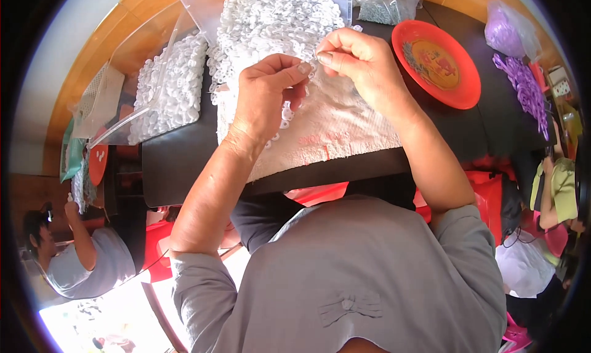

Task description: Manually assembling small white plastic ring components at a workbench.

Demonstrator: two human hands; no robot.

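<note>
My left hand (pixel 271 94) is closed, thumb and bent fingers pinched together above a pale cloth (pixel 363 131). To its right, my right hand (pixel 363 63) also pinches with thumb and forefinger, close to the left fingertips. Whatever lies between the fingers is too small to make out. Several small white ring-shaped plastic pieces (pixel 286 114) show just beneath my left hand; I cannot tell if they hang from it or lie on the cloth. Beyond both hands, a big heap of similar white pieces (pixel 277 14) spills out of a clear bin (pixel 192 5) onto the cloth.
Left of the heap, a clear box (pixel 123 126) holds more white pieces. A red plate (pixel 471 95) sits on the dark table (pixel 178 174) at right, near a clear bag of grey bits (pixel 385 11) and purple cord (pixel 523 88). Other people sit at both sides.
</note>
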